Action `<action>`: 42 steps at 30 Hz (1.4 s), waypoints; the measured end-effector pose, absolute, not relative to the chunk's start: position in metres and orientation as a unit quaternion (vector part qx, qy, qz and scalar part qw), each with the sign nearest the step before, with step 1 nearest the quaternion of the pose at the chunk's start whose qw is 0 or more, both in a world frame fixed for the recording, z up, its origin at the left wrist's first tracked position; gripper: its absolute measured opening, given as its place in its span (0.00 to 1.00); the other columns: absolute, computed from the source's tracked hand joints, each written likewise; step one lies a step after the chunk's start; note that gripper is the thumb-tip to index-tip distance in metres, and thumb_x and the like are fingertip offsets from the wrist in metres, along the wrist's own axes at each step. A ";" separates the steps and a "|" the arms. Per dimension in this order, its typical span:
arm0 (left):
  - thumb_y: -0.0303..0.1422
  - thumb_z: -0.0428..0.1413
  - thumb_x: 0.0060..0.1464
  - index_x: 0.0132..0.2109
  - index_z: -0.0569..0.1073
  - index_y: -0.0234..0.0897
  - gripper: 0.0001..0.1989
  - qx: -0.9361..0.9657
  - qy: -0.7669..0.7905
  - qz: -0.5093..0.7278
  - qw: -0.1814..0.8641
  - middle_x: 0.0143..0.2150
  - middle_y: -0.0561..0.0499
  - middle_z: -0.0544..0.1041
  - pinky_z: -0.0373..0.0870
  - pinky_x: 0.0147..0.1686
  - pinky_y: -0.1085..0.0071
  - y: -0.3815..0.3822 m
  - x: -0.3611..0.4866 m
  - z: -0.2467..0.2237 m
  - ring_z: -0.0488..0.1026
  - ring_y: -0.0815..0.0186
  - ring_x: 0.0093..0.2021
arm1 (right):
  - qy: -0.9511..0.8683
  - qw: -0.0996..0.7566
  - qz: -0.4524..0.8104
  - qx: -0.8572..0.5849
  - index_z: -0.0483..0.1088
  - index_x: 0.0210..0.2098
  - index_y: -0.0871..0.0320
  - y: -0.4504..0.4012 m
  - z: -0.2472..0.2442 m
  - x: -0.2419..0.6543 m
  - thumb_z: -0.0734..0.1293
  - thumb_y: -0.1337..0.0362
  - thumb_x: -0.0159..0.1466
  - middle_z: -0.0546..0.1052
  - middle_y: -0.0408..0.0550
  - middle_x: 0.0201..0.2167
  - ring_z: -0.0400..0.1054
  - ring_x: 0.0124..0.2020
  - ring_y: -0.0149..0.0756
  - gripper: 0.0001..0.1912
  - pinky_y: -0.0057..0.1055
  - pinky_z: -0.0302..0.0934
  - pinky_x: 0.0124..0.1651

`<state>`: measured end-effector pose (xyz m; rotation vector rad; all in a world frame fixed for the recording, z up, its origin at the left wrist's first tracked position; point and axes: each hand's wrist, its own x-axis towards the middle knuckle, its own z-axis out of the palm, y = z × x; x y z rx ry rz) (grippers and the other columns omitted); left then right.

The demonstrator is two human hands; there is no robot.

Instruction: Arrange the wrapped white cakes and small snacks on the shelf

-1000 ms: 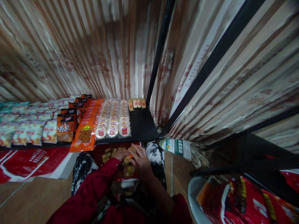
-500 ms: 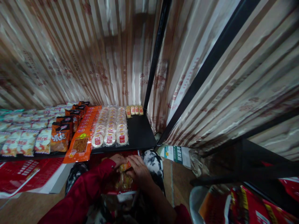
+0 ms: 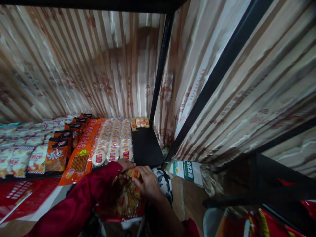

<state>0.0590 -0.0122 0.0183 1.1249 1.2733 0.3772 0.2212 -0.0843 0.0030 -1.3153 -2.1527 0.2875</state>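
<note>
My left hand [image 3: 126,164] and my right hand [image 3: 147,180] are close together in front of the black shelf [image 3: 146,146]. Between them they hold small yellow snack packs [image 3: 134,173] with red labels, partly hidden by my fingers. Beneath is a red basket [image 3: 108,212] holding clear-wrapped yellowish packs [image 3: 127,200]. At the back of the shelf stands a short row of similar yellow packs [image 3: 140,123]. To their left lie rows of round white crackers [image 3: 113,141] in clear wrappers.
Orange stick-snack bags [image 3: 80,154], brown-orange bags [image 3: 57,153] and white snack bags [image 3: 18,161] line the shelf leftward. A black post [image 3: 209,85] rises at the right. Another red basket [image 3: 29,197] sits lower left; red packets [image 3: 269,223] lie lower right.
Both hands, with the yellow packs, have come nearer the shelf's front edge. The view has tilted slightly, and more of the basket's wrapped packs shows below the hands.
</note>
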 end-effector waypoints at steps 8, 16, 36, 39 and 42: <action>0.58 0.58 0.36 0.22 0.72 0.35 0.27 0.555 0.516 0.103 0.645 0.13 0.52 0.69 0.67 0.26 0.71 0.032 0.073 0.046 0.71 0.65 0.20 | -0.756 0.329 0.067 -0.562 0.69 0.40 0.57 -0.055 0.008 0.222 0.64 0.61 0.60 0.75 0.48 0.33 0.67 0.37 0.39 0.09 0.33 0.61 0.41; 0.49 0.59 0.44 0.26 0.69 0.36 0.19 0.529 0.557 0.174 0.616 0.15 0.54 0.70 0.62 0.20 0.74 0.061 0.089 0.057 0.66 0.70 0.15 | -0.699 0.346 0.033 -0.625 0.69 0.38 0.57 -0.014 0.004 0.223 0.64 0.59 0.61 0.75 0.48 0.31 0.67 0.33 0.37 0.09 0.31 0.59 0.38; 0.22 0.55 0.42 0.38 0.73 0.35 0.13 0.657 0.623 0.248 0.346 0.39 0.40 0.77 0.61 0.50 0.59 0.140 0.123 0.045 0.71 0.49 0.48 | -0.593 0.445 0.081 -0.666 0.69 0.39 0.63 0.108 -0.029 0.217 0.62 0.68 0.58 0.73 0.53 0.31 0.69 0.26 0.36 0.10 0.29 0.60 0.30; 0.23 0.55 0.44 0.41 0.72 0.32 0.14 0.697 0.602 0.233 0.311 0.46 0.35 0.74 0.56 0.56 0.60 0.146 0.123 0.045 0.66 0.48 0.55 | -0.581 0.447 0.078 -0.676 0.69 0.37 0.63 0.124 -0.035 0.218 0.62 0.65 0.59 0.74 0.54 0.31 0.70 0.29 0.38 0.09 0.30 0.60 0.31; 0.21 0.52 0.45 0.44 0.72 0.29 0.16 0.734 0.582 0.214 0.278 0.53 0.33 0.70 0.46 0.61 0.60 0.151 0.121 0.044 0.55 0.51 0.63 | -0.575 0.440 0.074 -0.686 0.69 0.36 0.62 0.136 -0.037 0.220 0.62 0.63 0.60 0.74 0.53 0.29 0.69 0.30 0.38 0.09 0.29 0.60 0.32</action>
